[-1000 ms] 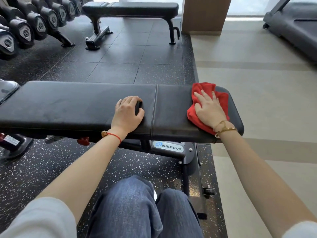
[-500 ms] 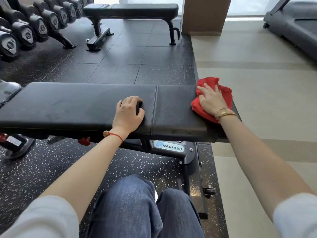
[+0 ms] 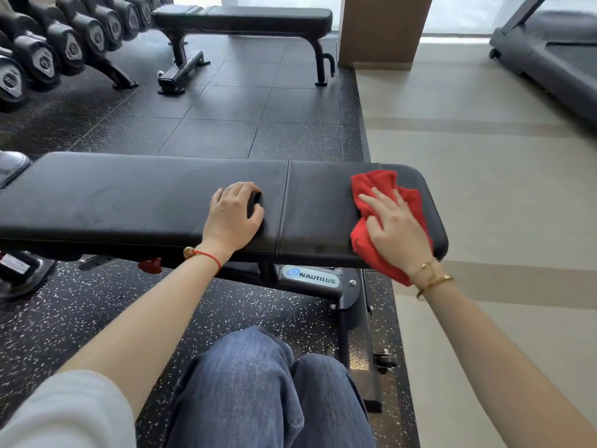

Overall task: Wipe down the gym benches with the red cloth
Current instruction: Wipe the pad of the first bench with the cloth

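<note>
Right now the right hand lies flat, fingers spread, pressing the red cloth onto the short end pad of the near bench. The left hand rests palm-down with fingers curled loosely, holding nothing, just beyond the seam from the cloth.

Trouble could come from the cloth's bunching: part of it sticks out past the fingertips, and a tail hangs off the pad edge below the wrist, so a stroke may drag only folds and leave streaks, or pull the cloth out from under the palm. Leaning on the left hand might also rock the bench.

How much cloth sits under the palm is hidden. Dust or smears on the black pad are, I think, too faint to judge. A second bench stands well beyond both hands, likely unwiped.
</note>
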`<state>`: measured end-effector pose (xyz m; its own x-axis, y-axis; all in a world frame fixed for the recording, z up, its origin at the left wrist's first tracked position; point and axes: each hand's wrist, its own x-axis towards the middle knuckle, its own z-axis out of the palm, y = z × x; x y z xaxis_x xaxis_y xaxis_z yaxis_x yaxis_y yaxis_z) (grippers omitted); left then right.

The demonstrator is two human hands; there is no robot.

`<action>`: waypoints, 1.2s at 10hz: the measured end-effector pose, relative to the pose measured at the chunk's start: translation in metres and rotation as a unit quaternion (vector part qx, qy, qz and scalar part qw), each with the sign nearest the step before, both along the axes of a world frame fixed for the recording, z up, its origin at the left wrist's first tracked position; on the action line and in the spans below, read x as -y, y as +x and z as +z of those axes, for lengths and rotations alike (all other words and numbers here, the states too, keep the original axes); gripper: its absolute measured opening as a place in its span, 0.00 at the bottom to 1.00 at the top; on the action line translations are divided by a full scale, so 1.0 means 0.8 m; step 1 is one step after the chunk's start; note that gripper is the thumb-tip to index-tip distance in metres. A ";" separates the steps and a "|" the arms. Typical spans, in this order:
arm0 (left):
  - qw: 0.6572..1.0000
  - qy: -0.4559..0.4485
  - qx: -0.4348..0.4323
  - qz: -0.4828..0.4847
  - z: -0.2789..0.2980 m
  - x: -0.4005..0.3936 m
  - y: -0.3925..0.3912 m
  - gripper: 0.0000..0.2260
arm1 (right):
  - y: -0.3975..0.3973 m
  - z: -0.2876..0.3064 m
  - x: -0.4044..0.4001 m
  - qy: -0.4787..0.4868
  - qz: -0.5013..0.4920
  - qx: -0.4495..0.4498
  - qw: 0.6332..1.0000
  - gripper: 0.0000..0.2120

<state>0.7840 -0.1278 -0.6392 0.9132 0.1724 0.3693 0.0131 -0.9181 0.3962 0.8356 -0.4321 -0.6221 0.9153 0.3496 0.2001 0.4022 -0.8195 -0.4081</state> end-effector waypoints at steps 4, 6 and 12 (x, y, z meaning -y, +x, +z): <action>1.000 -0.003 0.012 0.008 -0.001 0.001 0.002 0.12 | 0.050 0.012 -0.010 -0.027 -0.044 -0.057 0.997 0.24; 1.000 0.000 0.008 0.005 -0.001 -0.001 0.001 0.13 | 0.010 -0.005 0.017 -0.003 0.005 -0.022 1.000 0.23; 1.000 0.004 0.012 0.000 -0.006 -0.003 0.003 0.13 | 0.017 -0.004 0.011 -0.028 0.029 -0.022 0.999 0.23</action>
<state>0.7867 -0.1253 -0.6437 0.9041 0.1693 0.3922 0.0036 -0.9211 0.3893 0.8496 -0.4407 -0.6250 0.9007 0.4119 0.1380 0.4322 -0.8178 -0.3800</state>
